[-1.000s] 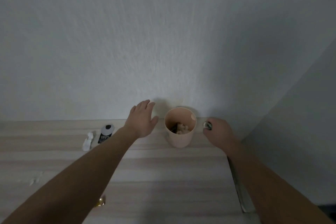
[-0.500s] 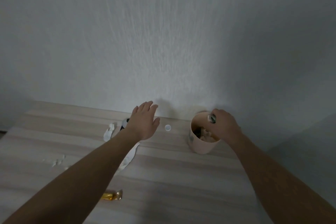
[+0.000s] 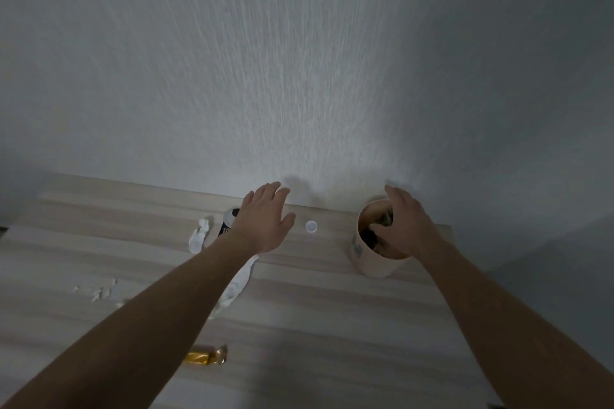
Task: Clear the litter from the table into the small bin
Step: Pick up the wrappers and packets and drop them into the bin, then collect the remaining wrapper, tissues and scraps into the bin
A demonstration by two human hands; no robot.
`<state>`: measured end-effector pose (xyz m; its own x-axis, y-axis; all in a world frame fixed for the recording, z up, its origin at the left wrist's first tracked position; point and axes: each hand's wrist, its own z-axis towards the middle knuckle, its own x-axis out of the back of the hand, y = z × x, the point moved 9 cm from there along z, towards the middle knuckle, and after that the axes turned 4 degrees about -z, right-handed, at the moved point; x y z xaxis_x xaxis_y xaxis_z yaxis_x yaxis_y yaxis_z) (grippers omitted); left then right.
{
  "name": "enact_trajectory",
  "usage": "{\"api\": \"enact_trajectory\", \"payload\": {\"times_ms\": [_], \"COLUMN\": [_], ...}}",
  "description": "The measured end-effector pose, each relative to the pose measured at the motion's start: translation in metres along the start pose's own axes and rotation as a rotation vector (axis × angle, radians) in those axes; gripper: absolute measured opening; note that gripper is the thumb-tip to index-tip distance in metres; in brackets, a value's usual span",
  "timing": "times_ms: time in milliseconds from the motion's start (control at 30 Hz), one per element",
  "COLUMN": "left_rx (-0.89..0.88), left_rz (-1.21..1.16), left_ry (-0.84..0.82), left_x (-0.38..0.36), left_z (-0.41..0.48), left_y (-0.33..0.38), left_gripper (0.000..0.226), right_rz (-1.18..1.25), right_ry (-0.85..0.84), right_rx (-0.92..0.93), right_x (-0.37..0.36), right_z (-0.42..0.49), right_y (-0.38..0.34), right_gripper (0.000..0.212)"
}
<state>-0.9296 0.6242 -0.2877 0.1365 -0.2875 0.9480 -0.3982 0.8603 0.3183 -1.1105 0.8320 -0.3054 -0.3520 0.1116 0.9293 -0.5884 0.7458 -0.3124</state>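
Wall [image 3: 299, 60]: plain grey-white, textured, fills the upper frame. Table [image 3: 315, 325]: pale wood grain, back edge against the wall.

Left hand [image 3: 262, 222]: arm stretched forward, palm down, fingers spread and empty, hovering above the table near the back edge. Right hand [image 3: 403, 229]: over the small bin's mouth, fingers loosely opened, holding nothing.

Small bin [image 3: 375, 262]: beige cup shape, upright at the back right, scraps inside, one greenish piece near the top.

Litter on the table: long white wrapper [image 3: 237, 285] under the left forearm, black-and-white tube [image 3: 227, 222] partly behind the left hand, crumpled white tissue [image 3: 198, 236] beside it, gold candy wrapper [image 3: 206, 357] near the front, white crumbs [image 3: 99, 289] left, white cap [image 3: 311, 226] between hand and bin.
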Motion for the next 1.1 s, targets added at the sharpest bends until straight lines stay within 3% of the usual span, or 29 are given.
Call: {"api": "enact_trajectory", "payload": {"times_ms": [333,767,1100], "left_rx": [0.007,0.036,0.150], "left_rz": [-0.006,0.004,0.038], "left_ry": [0.010,0.059,0.085], "left_x": [0.004,0.034,0.050], "left_z": [-0.004,-0.050,-0.107], "left_y": [-0.002,0.005,-0.058], "left_gripper": [0.058,0.057,0.054], "right_rz": [-0.126,-0.220,-0.209], "right_ry": [0.078,0.150,0.090], "right_rx": [0.009,0.085,0.184], "right_x": [0.016,0.035,-0.002], "right_z": [-0.009,-0.054,-0.065], "right_y": [-0.002,-0.023,-0.085], "right_gripper": [0.090,0.067,0.072]}}
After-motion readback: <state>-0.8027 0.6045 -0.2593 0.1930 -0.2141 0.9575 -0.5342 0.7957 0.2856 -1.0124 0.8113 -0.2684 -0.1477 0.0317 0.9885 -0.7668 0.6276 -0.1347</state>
